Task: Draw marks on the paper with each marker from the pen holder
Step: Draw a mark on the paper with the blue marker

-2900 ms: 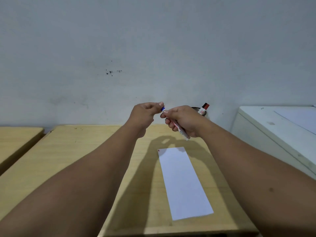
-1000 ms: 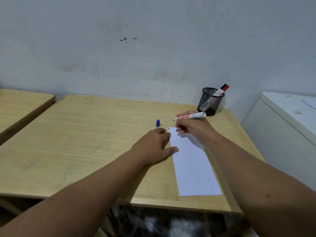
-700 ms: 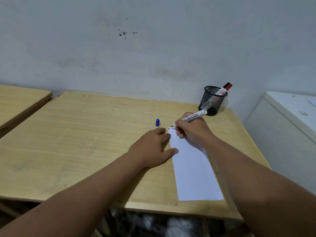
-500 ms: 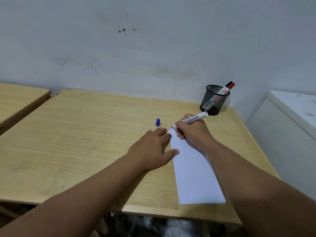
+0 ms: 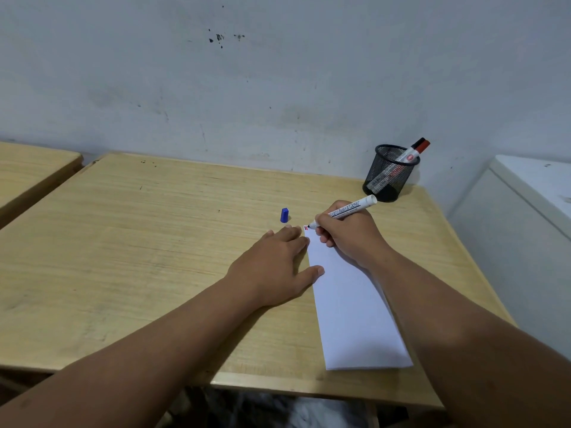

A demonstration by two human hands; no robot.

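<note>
A long white strip of paper (image 5: 352, 307) lies on the wooden table (image 5: 139, 242). My right hand (image 5: 349, 236) grips an uncapped white marker (image 5: 346, 210), its tip touching the paper's far left corner beside a small red mark (image 5: 306, 227). My left hand (image 5: 278, 264) lies flat, fingers apart, pressing on the paper's left edge. The marker's blue cap (image 5: 284, 215) stands on the table just beyond my left fingers. A black mesh pen holder (image 5: 390, 173) at the back right holds a red-capped marker (image 5: 412, 152).
A grey wall runs behind the table. A white cabinet (image 5: 525, 230) stands to the right of the table. Another wooden table (image 5: 27, 171) sits at the left, with a narrow gap between.
My hands pulled the blue cap off, and it was set on the table. My left hand came down onto the paper's edge. My right hand lowered the marker tip to the far corner.
</note>
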